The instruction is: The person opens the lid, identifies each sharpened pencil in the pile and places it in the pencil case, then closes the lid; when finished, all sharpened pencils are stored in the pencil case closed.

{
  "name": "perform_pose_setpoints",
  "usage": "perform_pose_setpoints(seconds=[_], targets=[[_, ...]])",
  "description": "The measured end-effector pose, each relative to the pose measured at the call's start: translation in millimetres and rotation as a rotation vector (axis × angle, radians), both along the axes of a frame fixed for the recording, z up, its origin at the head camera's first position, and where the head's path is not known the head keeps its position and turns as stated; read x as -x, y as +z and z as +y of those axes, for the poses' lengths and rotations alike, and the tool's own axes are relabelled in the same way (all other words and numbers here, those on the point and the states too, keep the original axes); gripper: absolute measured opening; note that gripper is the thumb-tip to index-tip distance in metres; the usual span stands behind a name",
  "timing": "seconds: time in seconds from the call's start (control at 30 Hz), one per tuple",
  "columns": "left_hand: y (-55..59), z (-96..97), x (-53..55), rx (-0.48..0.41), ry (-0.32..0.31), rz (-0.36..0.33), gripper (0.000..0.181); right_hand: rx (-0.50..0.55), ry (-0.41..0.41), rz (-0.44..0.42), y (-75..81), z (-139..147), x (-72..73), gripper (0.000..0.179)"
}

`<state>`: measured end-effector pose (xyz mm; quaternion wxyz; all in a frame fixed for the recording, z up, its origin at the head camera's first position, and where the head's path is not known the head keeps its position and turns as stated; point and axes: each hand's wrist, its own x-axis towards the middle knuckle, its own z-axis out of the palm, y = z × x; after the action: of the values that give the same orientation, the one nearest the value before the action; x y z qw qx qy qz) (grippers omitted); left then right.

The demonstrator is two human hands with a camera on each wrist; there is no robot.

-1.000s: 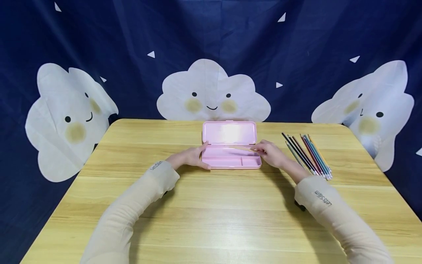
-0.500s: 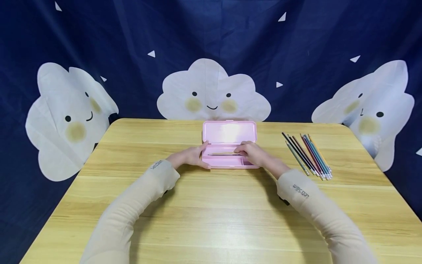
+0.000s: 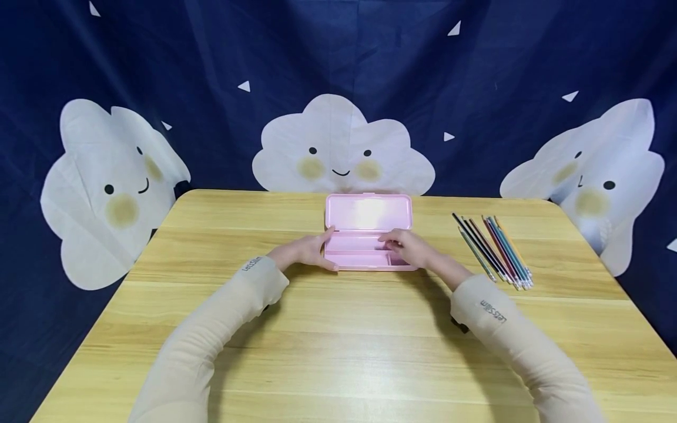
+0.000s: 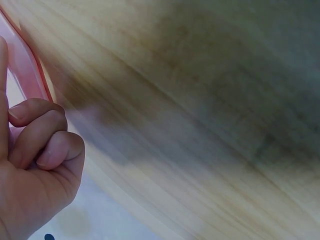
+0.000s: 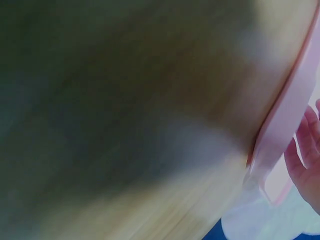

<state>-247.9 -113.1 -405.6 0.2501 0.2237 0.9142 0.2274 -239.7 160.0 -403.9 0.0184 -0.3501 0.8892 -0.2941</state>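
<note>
A pink pencil case (image 3: 355,259) lies with its lid (image 3: 349,212) raised at the back of the table. My left hand (image 3: 304,251) grips its left end, the thumb at the front corner and the index finger at the back. In the left wrist view three fingers (image 4: 42,130) of that hand are curled beside the case. My right hand (image 3: 411,248) is over the right part of the case, its loosely bent fingers reaching into the long rear compartment. Nothing shows between them. A pencil put down in that compartment is hidden from the head view.
Several pencils (image 3: 494,249) lie in a loose bundle on the table (image 3: 338,341), right of the case. A divider splits the front of the case into a long section and a small square one. Behind the table hangs a dark blue curtain (image 3: 211,70) with clouds.
My right hand has carried a pencil leftward into the rear compartment and let it go; its fingers have loosened and drawn slightly right. The left hand has kept its place.
</note>
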Motion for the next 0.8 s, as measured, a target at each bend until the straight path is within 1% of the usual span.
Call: perform_pose_setpoints(seconds=[0.1,0.2,0.3,0.53,0.7,0.8], targets=[[-0.1,-0.1,-0.3,0.002,0.001,-0.003,0.108,0.015,-0.051,0.006,3.2,13.2,-3.2,0.023],[-0.1,-0.2,-0.7,0.004,-0.002,0.0,0.108,0.001,-0.109,-0.005,5.6,28.7,-6.3,0.026],[0.1,-0.1,-1.1,0.007,-0.002,0.002,0.108,-0.02,-0.15,-0.008,5.6,45.4,-8.6,0.026],[0.9,-0.5,-1.0,-0.004,-0.004,-0.004,0.108,-0.102,-0.224,-0.021,8.5,79.5,-16.8,0.028],[0.7,-0.8,-1.4,-0.01,-0.005,-0.01,0.108,-0.161,-0.317,-0.014,11.1,99.2,-24.3,0.032],[0.2,-0.5,-1.3,-0.01,-0.004,-0.009,0.108,-0.179,-0.352,-0.037,11.8,109.4,-27.3,0.035]])
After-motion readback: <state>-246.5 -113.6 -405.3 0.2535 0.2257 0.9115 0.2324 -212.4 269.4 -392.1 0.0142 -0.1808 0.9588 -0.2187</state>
